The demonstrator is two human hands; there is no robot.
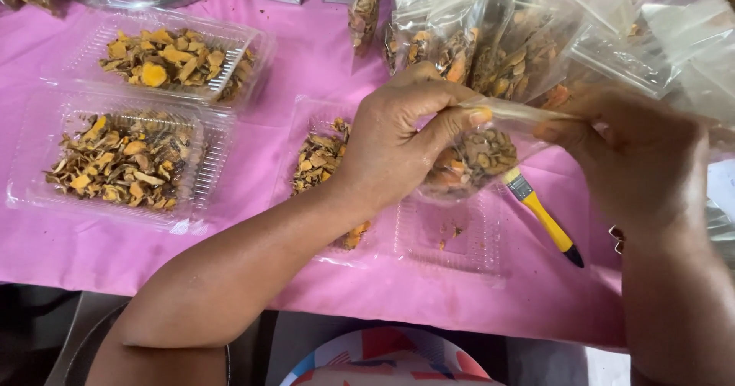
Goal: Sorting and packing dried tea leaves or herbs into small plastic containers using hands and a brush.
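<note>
Clear plastic bag [478, 152] of dried yellow-brown slices held up between both hands, just above an open clear clamshell tray [448, 237] on the pink tablecloth [306, 64]. Left hand [398, 137] closed around bag's left side, thumb pressed along the top edge. Right hand [635, 160] pinches the bag's right end between thumb and fingers; bag mouth stretched flat between the two grips. Slices sit bunched in the bag's lower part.

Tray below: near-right half almost bare, a few crumbs; left half holds a heap of slices, partly hidden by the left wrist. Yellow-handled brush [543, 217] lies on the cloth just right of that tray, black tip toward the near edge. Two more filled clamshell trays [126, 160] at left. Row of filled bags [498, 49] stands far side, behind the hands.
</note>
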